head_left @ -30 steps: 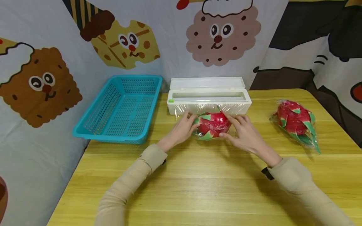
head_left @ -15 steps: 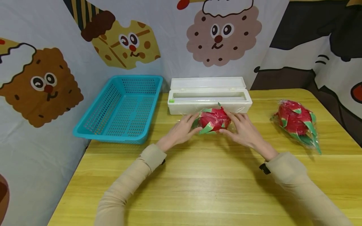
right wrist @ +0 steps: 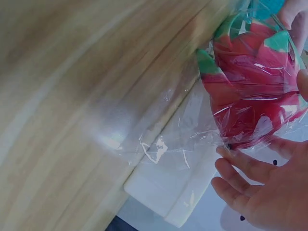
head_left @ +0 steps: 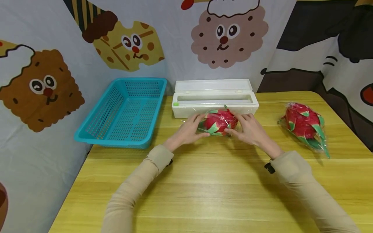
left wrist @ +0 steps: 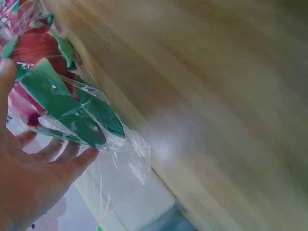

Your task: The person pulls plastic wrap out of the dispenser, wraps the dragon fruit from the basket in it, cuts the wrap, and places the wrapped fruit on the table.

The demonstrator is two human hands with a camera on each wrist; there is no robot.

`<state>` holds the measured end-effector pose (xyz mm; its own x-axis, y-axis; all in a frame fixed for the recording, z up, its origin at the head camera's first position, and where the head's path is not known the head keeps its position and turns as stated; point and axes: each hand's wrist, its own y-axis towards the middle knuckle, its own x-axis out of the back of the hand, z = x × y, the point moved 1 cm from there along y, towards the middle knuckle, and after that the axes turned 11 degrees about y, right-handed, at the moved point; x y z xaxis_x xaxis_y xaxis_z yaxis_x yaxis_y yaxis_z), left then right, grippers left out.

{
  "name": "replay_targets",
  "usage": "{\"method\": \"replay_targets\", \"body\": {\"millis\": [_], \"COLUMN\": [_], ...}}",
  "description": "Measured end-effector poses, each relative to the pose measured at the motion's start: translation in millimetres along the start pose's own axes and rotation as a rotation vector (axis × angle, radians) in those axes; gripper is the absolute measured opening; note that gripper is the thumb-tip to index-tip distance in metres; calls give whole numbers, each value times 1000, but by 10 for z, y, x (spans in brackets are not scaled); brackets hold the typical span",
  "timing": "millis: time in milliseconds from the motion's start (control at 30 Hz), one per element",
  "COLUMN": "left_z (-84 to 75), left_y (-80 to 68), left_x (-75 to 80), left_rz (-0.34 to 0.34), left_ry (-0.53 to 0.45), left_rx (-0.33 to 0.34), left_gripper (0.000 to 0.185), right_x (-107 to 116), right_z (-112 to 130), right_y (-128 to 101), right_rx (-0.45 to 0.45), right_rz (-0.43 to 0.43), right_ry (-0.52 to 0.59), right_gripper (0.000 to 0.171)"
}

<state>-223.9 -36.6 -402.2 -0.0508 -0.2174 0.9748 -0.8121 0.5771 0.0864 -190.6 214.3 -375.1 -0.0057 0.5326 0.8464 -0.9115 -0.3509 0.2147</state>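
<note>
dragon fruit [head_left: 218, 123] just before dispenser [head_left: 215, 103] | film-slick, soft; cup its flanks | left hand [head_left: 188, 132], right hand [head_left: 250, 131] fingers curled round it

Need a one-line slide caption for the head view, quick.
Both hands, left hand and right hand, cradle a film-wrapped red dragon fruit before the white cling-film dispenser box.

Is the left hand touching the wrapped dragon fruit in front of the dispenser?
Touching. In the head view the left hand cups the wrapped dragon fruit on its left side, with no gap; the left wrist view shows fingers against the film.
</note>
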Motion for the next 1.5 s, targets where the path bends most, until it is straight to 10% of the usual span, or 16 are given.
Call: {"method": "replay_targets", "body": {"millis": [467, 800, 1133, 1500], "left_z": [223, 489, 799, 857], "left_y": [7, 39, 148, 178], "left_x": [113, 193, 113, 100], "left_rz": [6, -594, -301, -281], "left_ry": [-235, -177, -338, -343], "left_rx": [100, 266, 462, 492], "left_gripper": [72, 37, 80, 72], "right_x": [125, 223, 111, -282], "right_z": [-123, -41, 618, 1121], "right_y": [27, 234, 750, 1370], "right_rx": [-130, -107, 65, 122], "right_rz": [123, 52, 114, 418], "right_ry": [337, 323, 82, -222], "right_gripper": [80, 70, 52, 55]}}
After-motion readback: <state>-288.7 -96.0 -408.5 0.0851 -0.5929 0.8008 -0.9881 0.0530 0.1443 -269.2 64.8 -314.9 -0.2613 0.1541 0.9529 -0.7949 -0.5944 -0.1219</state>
